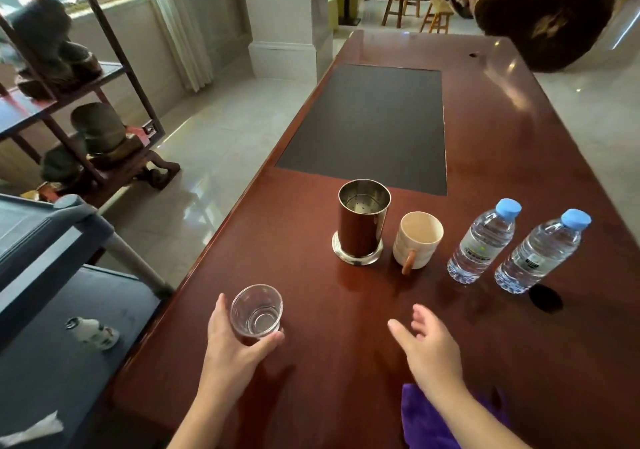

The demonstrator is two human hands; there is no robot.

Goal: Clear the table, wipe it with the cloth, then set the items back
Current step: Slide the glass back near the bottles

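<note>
My left hand point(231, 344) is wrapped around a clear drinking glass point(257, 311) near the left edge of the dark red wooden table point(346, 362). My right hand point(429, 344) hovers open over the table, fingers spread, holding nothing. A purple cloth point(429, 421) lies under my right forearm at the near edge. Further back stand a steel canister point(362, 222), a cream mug point(417, 239) with its handle toward me, and two water bottles point(483, 241) point(542, 251) with blue caps.
A black mat point(374, 123) is set into the table's middle. A grey cart point(79, 362) stands left of the table with a small white bottle point(93, 333) lying on its shelf and a white tissue point(33, 429). A dark shelf unit point(69, 102) stands beyond.
</note>
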